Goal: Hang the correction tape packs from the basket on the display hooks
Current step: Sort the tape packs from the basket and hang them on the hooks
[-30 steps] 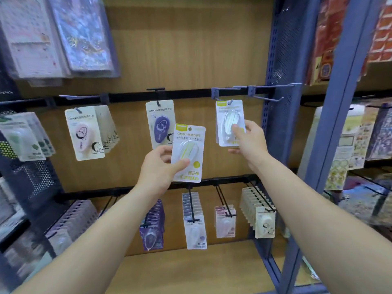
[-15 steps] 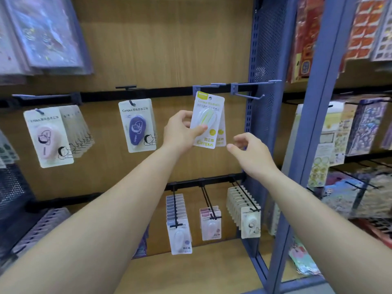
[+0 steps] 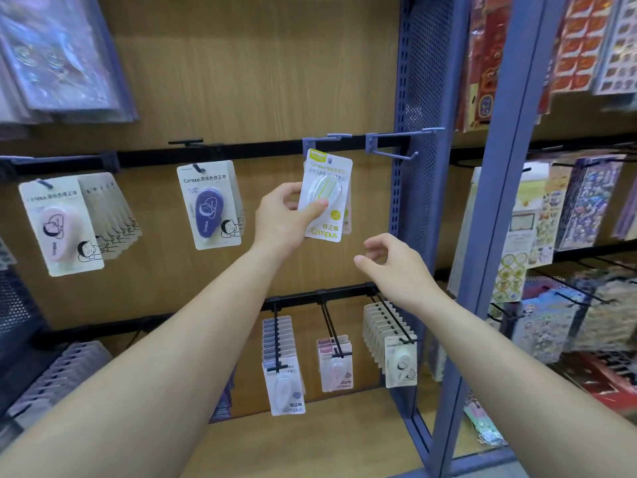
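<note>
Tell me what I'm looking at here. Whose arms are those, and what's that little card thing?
A person wears a camera on their head, so you see their own arms reaching out in a shop. The left hand holds a yellow-green correction tape pack up at a blue display hook, in front of another pack there. The right hand is open and holds nothing. A purple pack and a pink pack hang on hooks to the left. More packs hang on the lower row.
</note>
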